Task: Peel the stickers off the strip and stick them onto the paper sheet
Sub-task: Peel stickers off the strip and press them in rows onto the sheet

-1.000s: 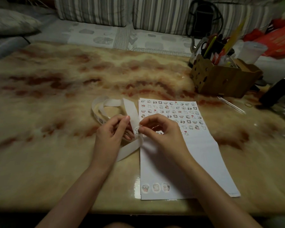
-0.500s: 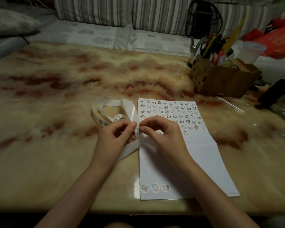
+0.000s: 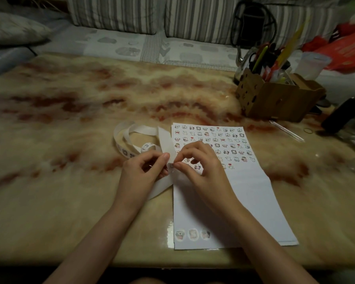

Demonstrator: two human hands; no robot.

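I am at the peeling step. My left hand point(image 3: 140, 172) pinches the strip point(image 3: 165, 140) between thumb and forefinger, just beside the left edge of the paper sheet point(image 3: 254, 191). My right hand point(image 3: 203, 171) pinches a small sticker point(image 3: 171, 166) where the two hands' fingertips nearly meet (whether it is quite free of the backing I cannot tell, it is so tiny). Next, I judge, it must come away clean and be pressed flat in the unfinished row. The strip is white and curls in loose loops toward the middle of the counter point(image 3: 70, 191), with a few stickers showing. The sheet reaches the counter's near edge; small cartoon stickers fill its far end, and three rounder ones sit at its near left corner.
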